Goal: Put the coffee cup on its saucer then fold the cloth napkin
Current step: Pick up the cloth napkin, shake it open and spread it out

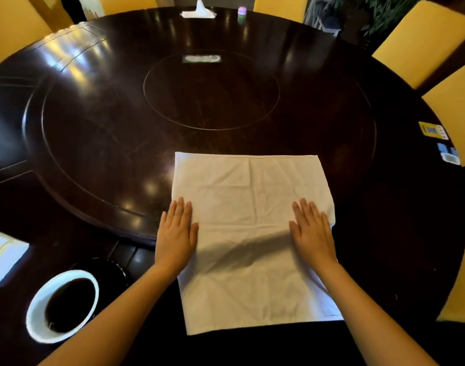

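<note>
Single head view, worn high, facing forward and down toward twelve o'clock, close over the tabletop point(94, 122) near edge.

- left hand point(176, 231): bare, uncovered from fingertips to wrist; four slim fingers plus thumb all visible.
- right hand point(313, 233): same build, bare too, thumb and four fingers visible.
- Nails on both: cut short, look plain, but the frame's soft and warm-lit, so not certain.
- left forearm point(115, 307): bare skin its whole visible length, slim at wrist, broader toward the elbow end.
- right forearm point(371, 307): matching, bare throughout.
- Both forearms leave view past the near edge of the table point(99, 133), uncovered right up to there.
</note>
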